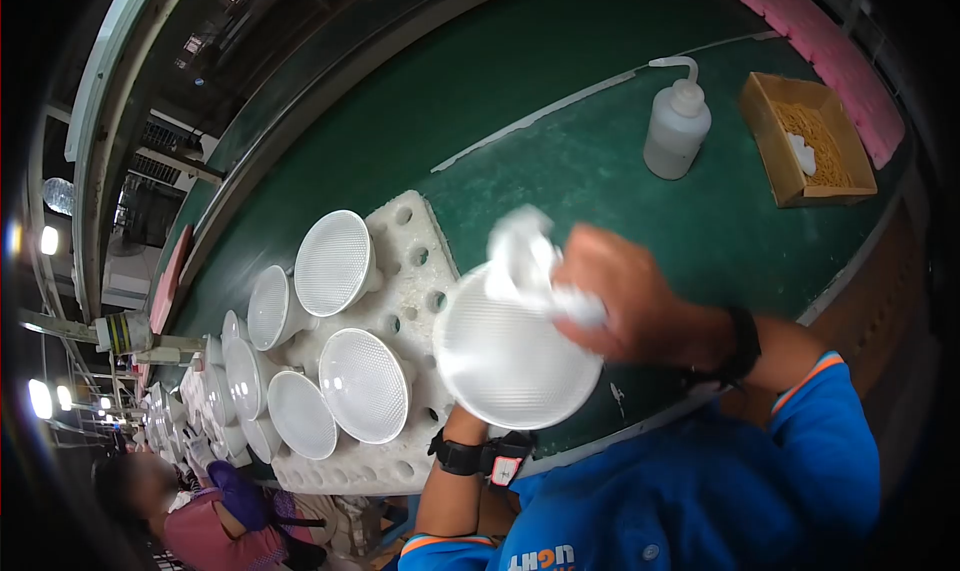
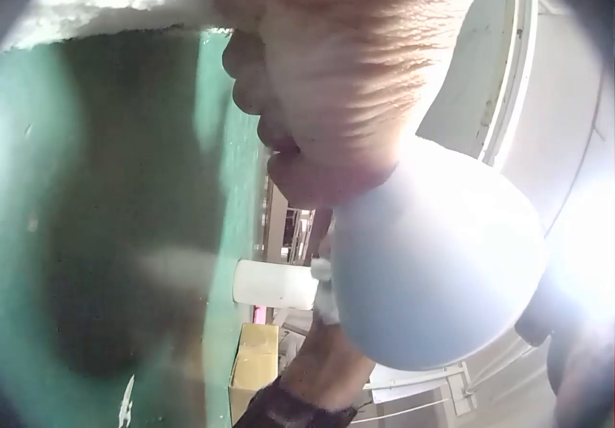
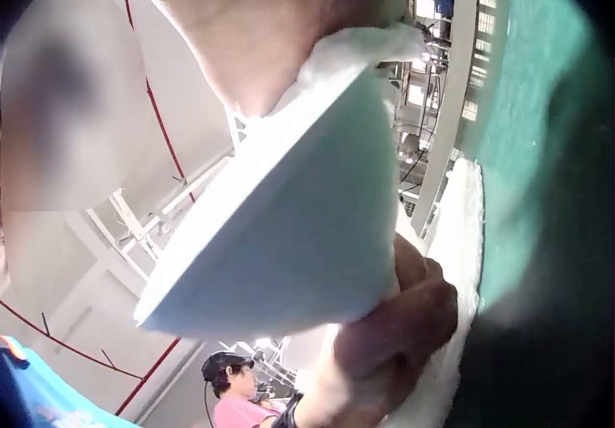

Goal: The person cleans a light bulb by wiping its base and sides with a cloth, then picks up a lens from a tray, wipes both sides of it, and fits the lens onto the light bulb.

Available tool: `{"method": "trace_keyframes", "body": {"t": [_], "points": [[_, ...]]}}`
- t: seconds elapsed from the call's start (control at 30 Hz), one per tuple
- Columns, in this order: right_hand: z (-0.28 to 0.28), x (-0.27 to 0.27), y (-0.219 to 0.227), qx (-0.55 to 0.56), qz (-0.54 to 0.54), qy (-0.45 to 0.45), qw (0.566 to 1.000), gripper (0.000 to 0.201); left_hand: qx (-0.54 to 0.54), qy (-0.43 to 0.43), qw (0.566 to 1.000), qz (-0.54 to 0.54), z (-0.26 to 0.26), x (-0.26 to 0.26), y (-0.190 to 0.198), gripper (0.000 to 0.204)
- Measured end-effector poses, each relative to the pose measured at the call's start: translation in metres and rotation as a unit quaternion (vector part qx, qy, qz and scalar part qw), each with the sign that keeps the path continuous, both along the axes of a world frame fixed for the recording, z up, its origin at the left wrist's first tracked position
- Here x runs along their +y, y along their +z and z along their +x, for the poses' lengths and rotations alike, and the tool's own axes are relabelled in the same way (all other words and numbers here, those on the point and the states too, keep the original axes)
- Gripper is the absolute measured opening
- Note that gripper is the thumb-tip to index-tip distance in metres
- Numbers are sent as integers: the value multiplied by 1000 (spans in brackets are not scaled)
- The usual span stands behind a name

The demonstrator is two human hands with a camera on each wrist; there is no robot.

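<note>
My left hand grips a white reflector lamp by its narrow base, its fingers curled round it in the left wrist view. In the head view that hand is hidden beneath the lamp, whose wide textured lens faces up toward me. My right hand, blurred, holds a crumpled white cloth against the upper rim of the lens. Seen from the right wrist, the cloth lies over the edge of the lamp's cone, while the left hand holds the base below.
Several similar lamps stand in a white foam tray with round holes, to the left. A squeeze bottle and a cardboard box of tan bits stand on the green table. Another person sits at lower left.
</note>
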State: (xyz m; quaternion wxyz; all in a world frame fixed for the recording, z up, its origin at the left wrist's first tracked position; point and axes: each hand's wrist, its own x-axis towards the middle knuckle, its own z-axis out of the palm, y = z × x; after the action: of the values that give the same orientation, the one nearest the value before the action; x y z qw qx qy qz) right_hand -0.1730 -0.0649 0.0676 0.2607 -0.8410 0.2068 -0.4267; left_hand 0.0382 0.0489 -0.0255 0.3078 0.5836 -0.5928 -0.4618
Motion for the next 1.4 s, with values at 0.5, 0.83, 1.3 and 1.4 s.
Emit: {"method": "trace_keyframes", "body": {"t": [0.5,0.83,1.3,1.4], "points": [[54,-56,-9,-22,138,65,988,21,65,69,995,-36,-8,-5,2,51],[0,-32,3,85,-22,73,993,64,189,170,965,-71,-9,10,12,49],[54,46,51,128,-163,193,959,57,-8,147,974,-174,-11,9,17,46],[61,30,47,111,-100,204,968,41,-39,137,971,-192,-12,6,15,45]]}}
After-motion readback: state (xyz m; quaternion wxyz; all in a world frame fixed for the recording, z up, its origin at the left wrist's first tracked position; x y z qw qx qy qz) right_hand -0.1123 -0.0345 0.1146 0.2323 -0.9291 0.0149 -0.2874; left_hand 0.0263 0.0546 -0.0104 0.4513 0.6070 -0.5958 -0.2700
